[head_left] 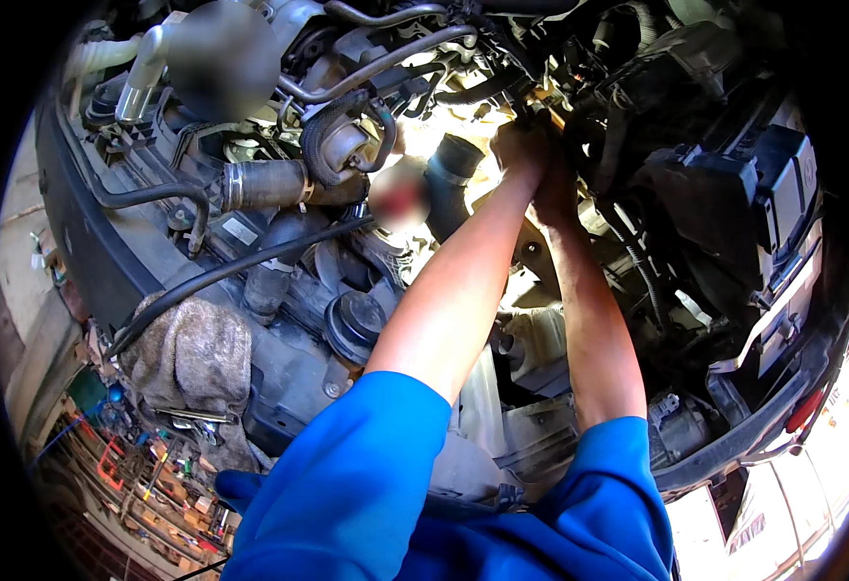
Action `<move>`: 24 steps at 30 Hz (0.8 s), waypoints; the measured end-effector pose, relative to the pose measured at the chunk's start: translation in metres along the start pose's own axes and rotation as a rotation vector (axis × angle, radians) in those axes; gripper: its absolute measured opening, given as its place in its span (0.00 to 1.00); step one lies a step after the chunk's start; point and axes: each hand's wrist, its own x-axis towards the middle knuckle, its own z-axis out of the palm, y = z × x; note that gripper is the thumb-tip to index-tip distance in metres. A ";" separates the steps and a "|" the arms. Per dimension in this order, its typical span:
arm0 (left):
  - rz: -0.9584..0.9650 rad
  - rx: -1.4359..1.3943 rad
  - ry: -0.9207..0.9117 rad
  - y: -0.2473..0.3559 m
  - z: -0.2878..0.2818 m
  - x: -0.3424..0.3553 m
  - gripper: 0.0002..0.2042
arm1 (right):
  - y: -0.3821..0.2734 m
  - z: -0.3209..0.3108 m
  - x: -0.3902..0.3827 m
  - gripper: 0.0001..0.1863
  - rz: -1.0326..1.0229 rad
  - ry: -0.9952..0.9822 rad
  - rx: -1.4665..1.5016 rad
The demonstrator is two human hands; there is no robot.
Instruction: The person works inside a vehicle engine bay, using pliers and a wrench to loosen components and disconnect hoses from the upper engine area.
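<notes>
Both my arms reach forward, deep into a vehicle's open engine bay. My left hand [519, 148] and my right hand [554, 186] are close together among dark parts near the upper middle. Shadow and the hands themselves hide the fingers, so what they hold or touch does not show. Just left of my left hand stands a black rubber hose [455, 163] with an open upper end, brightly lit around it. Metal pipes [386, 66] curve across the far side of the engine.
A grey rag [192, 353] lies over the front edge at left, near a long black hose [236, 261]. A black round cap [355, 320] sits beside my left forearm. At right stands a black box [725, 208]. Assorted tools [144, 484] lie low at left. Two patches are blurred.
</notes>
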 end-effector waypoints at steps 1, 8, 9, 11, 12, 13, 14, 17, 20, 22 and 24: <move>0.003 -0.008 0.000 -0.001 0.001 0.000 0.23 | 0.001 0.000 0.000 0.14 -0.028 0.027 -0.046; 0.024 -0.167 -0.078 -0.006 0.001 0.001 0.22 | -0.019 0.003 -0.004 0.18 -0.056 0.102 -0.235; 0.026 -0.178 -0.082 -0.005 0.001 0.001 0.21 | -0.017 0.002 -0.003 0.19 -0.058 0.109 -0.257; 0.044 -0.168 -0.101 -0.006 0.003 0.003 0.21 | 0.002 0.002 0.000 0.20 -0.133 0.132 -0.311; 0.055 -0.164 -0.111 -0.007 0.004 0.004 0.20 | 0.010 0.000 0.002 0.19 -0.110 0.131 -0.424; 0.085 -0.229 -0.101 -0.012 0.007 0.008 0.20 | 0.007 0.004 0.005 0.19 -0.088 0.118 -0.536; 0.115 -0.295 -0.091 -0.017 0.009 0.011 0.19 | 0.004 0.010 0.008 0.19 -0.003 0.091 -0.734; 0.521 0.169 -0.005 -0.028 0.025 0.027 0.18 | -0.009 0.038 0.038 0.19 0.230 0.020 -1.312; 0.165 -0.207 -0.144 -0.025 0.016 0.021 0.16 | 0.016 0.024 0.018 0.19 0.116 0.005 -0.924; 0.069 -0.122 -0.118 -0.016 0.007 0.009 0.18 | 0.027 0.010 0.002 0.19 0.023 0.017 -0.492; 0.011 -0.177 -0.149 -0.020 0.007 0.004 0.20 | 0.030 0.003 -0.004 0.20 0.054 0.019 -0.219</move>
